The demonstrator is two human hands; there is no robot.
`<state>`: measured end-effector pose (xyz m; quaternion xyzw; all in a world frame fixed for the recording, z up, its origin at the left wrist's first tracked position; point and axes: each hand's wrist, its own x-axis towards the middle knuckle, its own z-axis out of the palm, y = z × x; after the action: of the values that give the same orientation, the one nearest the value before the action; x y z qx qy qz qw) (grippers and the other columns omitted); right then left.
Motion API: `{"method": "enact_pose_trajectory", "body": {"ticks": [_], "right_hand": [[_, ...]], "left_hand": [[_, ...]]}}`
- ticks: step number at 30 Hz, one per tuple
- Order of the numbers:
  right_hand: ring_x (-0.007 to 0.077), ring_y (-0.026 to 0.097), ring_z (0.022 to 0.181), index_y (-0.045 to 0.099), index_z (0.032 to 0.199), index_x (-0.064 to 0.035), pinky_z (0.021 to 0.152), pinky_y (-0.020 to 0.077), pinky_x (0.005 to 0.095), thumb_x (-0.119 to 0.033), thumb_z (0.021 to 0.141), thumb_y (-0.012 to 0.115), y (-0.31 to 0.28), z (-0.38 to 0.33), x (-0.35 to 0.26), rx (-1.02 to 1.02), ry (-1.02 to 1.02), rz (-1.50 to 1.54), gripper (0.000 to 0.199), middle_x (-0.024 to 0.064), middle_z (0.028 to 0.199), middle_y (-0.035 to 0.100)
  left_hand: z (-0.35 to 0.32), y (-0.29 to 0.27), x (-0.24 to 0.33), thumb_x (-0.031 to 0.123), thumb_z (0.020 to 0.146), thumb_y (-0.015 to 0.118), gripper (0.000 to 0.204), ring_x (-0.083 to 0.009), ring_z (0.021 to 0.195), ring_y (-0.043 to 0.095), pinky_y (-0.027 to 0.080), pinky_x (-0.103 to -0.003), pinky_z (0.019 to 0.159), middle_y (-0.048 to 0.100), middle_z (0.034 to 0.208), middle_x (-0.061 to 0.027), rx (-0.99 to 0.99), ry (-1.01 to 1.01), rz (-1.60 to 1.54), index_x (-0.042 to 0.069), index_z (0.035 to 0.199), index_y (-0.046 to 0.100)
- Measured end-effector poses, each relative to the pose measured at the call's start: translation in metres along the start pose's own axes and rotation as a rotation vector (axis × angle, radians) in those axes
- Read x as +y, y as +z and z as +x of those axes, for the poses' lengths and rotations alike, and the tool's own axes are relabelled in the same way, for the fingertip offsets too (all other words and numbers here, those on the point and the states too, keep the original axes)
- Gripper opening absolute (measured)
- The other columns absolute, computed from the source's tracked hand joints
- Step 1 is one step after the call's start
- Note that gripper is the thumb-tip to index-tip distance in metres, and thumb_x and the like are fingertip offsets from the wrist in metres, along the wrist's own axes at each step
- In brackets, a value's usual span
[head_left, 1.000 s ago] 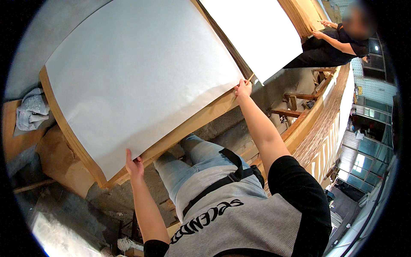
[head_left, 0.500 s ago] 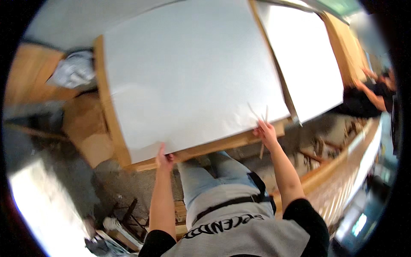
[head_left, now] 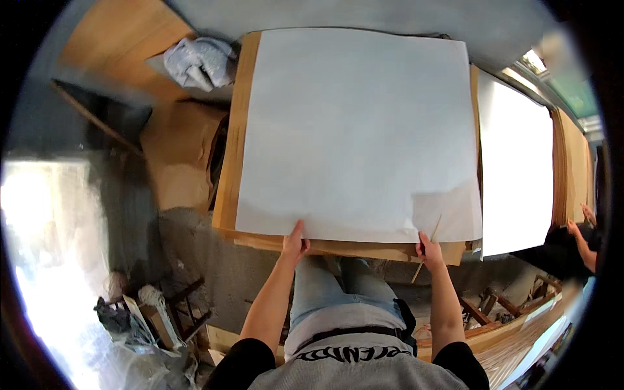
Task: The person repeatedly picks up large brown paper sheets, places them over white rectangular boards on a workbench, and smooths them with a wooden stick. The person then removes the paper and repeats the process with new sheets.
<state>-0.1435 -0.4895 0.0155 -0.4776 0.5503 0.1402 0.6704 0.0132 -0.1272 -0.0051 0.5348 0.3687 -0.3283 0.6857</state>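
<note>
A large white sheet (head_left: 357, 130) lies over a stack of brown boards (head_left: 235, 149) in front of me. My left hand (head_left: 296, 245) grips the sheet's near edge, thumb on top and fingers curled out of sight beneath. Farther right along that edge, my right hand (head_left: 429, 250) is closed on the sheet as well. A thin, pale wooden stick (head_left: 437, 225) slants through its fingers, one end over the sheet and the other below the edge. The sheet's near right corner (head_left: 455, 211) looks slightly creased.
To the right stands another stack topped with a bright white sheet (head_left: 517, 166). Beyond it, a co-worker's hands (head_left: 582, 227) are near brown boards (head_left: 575, 166). A crumpled whitish plastic bag (head_left: 198, 62) lies at the back left. Wooden pieces (head_left: 494, 305) are on the lower right.
My view has turned, so the sheet appears straighter and farther right. My right hand has come down onto the sheet's near edge, still with the stick. My left hand keeps its grip.
</note>
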Motion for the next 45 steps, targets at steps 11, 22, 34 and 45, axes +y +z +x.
{"method": "enact_pose_trajectory", "body": {"ticks": [11,22,34,45], "right_hand": [[0.0031,0.032,0.045,0.05,0.081,-0.0119,0.034,0.0215,0.0167,-0.033,0.089,0.048,-0.023,-0.037,0.039,-0.232,-0.035,0.253,0.023,-0.0047,0.062,0.043],[0.0015,0.044,0.054,0.054,0.086,-0.0102,0.036,0.0272,0.0164,-0.025,0.09,0.048,-0.02,-0.03,0.042,-0.191,-0.121,0.124,0.017,-0.0029,0.07,0.055],[0.0044,0.049,0.057,0.056,0.084,-0.0073,0.041,0.0297,0.0171,-0.025,0.086,0.055,-0.008,-0.016,0.05,0.04,-0.12,0.116,0.018,0.0019,0.075,0.061],[0.0037,0.052,0.055,0.057,0.079,-0.0061,0.041,0.0304,0.0179,-0.025,0.084,0.057,-0.004,-0.015,0.056,0.045,-0.141,0.161,0.02,0.0031,0.075,0.064]], "left_hand": [[-0.013,-0.021,-0.026,0.037,0.084,0.055,0.029,-0.0147,0.039,0.042,0.031,-0.028,0.037,0.048,0.06,-0.0039,-0.061,-0.157,-0.22,0.009,0.087,0.049],[-0.014,-0.02,-0.021,0.031,0.084,0.056,0.023,-0.0165,0.041,0.045,0.033,-0.029,0.038,0.051,0.062,-0.0048,-0.089,-0.134,-0.292,0.009,0.087,0.05],[-0.013,-0.011,-0.02,0.034,0.085,0.054,0.025,-0.0131,0.045,0.046,0.032,-0.024,0.038,0.053,0.062,-0.0029,-0.022,-0.121,-0.238,0.009,0.087,0.054],[-0.011,-0.017,-0.018,0.033,0.086,0.053,0.026,-0.0137,0.044,0.043,0.032,-0.026,0.041,0.055,0.067,-0.0039,-0.085,-0.084,-0.163,0.007,0.093,0.054]]}}
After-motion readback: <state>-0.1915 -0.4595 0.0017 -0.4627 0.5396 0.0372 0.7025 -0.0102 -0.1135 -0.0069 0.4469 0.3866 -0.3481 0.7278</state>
